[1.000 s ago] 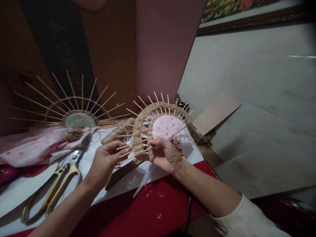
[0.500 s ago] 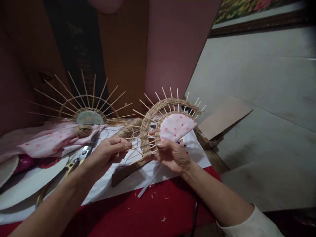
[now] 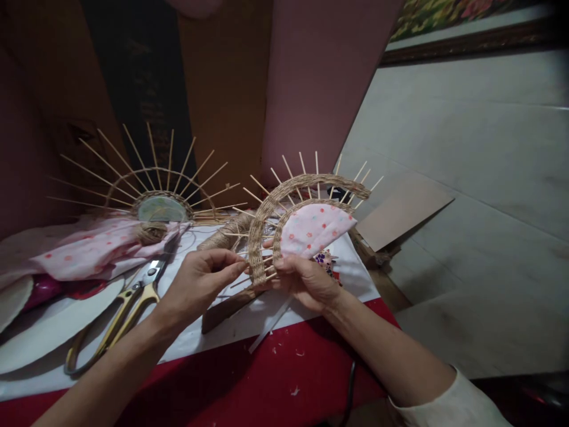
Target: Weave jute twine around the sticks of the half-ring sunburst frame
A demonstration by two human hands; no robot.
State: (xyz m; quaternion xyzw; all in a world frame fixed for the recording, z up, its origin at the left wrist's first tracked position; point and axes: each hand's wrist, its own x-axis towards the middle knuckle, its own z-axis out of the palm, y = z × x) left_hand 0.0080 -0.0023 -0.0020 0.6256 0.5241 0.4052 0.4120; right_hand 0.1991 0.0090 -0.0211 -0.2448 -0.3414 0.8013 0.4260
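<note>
Two coverings, a red cloth [image 3: 267, 379] and a white sheet [image 3: 355, 279], are seen in the lower part of the frame. At the left, a half-round frame with long sticks [image 3: 162, 209] is stood behind a pink dotted cloth [image 3: 93, 249]. Near the centre, a half-round woven piece [image 3: 315, 231] is held above the white sheet. Scissors [image 3: 137, 287] are laid at the lower left. By the right hand [image 3: 311, 281], the lower left corner of the piece's dotted fabric is gripped, thumb on top. By the left hand [image 3: 202, 279], one of its sticks is pinched between thumb and forefinger, beside the outer woven band. Behind, a twine roll [image 3: 222, 234] and a smaller twine ball [image 3: 151, 233] are placed.
</note>
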